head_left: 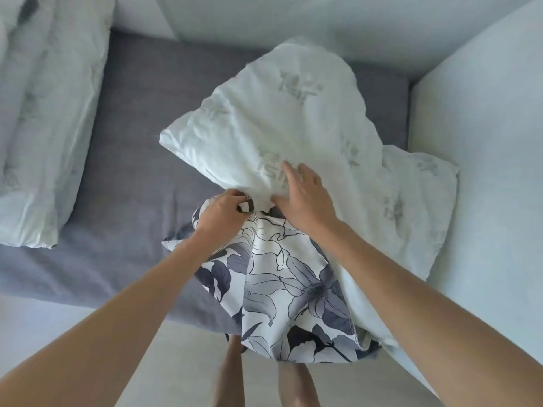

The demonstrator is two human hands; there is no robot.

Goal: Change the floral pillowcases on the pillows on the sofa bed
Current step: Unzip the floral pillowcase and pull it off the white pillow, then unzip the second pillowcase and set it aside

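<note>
**Head view: our hands at the mouth of the floral pillowcase**

Head view looks down on our two bare arms reaching over a grey fabric sofa bed [138, 118]. Our left hand [221, 214] curls its fingers round the bunched edge of the white cotton pillowcase printed with grey and dark blue flowers [282, 292], pinching it where it meets the pillow. Our right hand [302, 198] lies with fingers spread and fairly straight on the white bare pillow with faint grey lettering [282, 121], pressing its lower end just beside the pillowcase edge. That pillow stands tilted up from the pillowcase opening, most of it out, leaning toward the pale sofa back [293, 22]. The floral pillowcase hangs below our hands, draped over the sofa bed's front edge. A second white bare pillow [44, 118] lies flat at the far left, well apart from our hands.
</note>
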